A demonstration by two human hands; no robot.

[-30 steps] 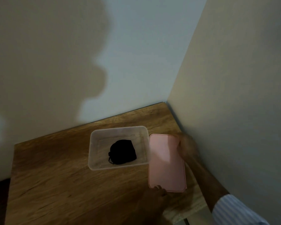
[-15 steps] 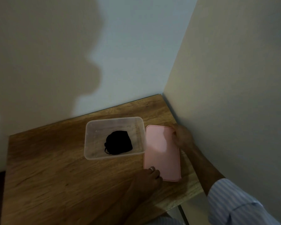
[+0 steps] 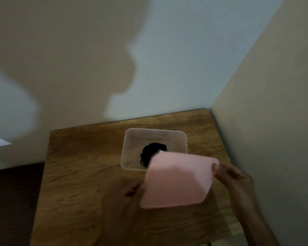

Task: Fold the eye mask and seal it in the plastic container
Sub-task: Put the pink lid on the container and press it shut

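A clear plastic container (image 3: 132, 137) stands on the wooden table with the folded black eye mask (image 3: 150, 151) inside it. The pink lid (image 3: 176, 180) is lifted off the table and tilted, overlapping the container's near right corner and hiding part of the mask. My left hand (image 3: 132, 190) grips the lid's left edge. My right hand (image 3: 233, 176) pinches its far right corner.
The wooden table (image 3: 82, 167) fills a corner, with walls behind it and close along its right side (image 3: 256, 139). The table's left edge drops off to a dark floor (image 3: 12, 201).
The lid lay flat on the table to the right of the container; both hands have picked it up and swung it leftward over the container's near corner. The camera view shifted.
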